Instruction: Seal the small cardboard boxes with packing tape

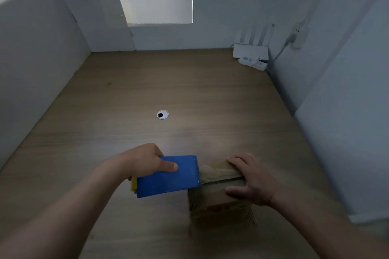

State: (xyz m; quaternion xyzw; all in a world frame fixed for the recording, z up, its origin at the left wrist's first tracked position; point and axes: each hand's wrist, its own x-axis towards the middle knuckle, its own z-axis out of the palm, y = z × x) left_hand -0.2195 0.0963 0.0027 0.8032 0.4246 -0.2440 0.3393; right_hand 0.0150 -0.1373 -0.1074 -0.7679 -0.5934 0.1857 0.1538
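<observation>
Small brown cardboard box (219,202), wrinkled tape strip (219,171) across top seam

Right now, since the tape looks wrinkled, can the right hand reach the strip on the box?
Probably yes: the right hand rests on the box right at the tape strip, and nothing lies between.

1. Noted left hand (147,161) gripping blue dispenser (168,177), thumb on top.
2. Noted right hand (253,178) pressing flat on box (216,212), fingers over tape (219,172).
3. Logged on desk (189,86): grommet (162,114) mid, router (250,51) far right.
</observation>
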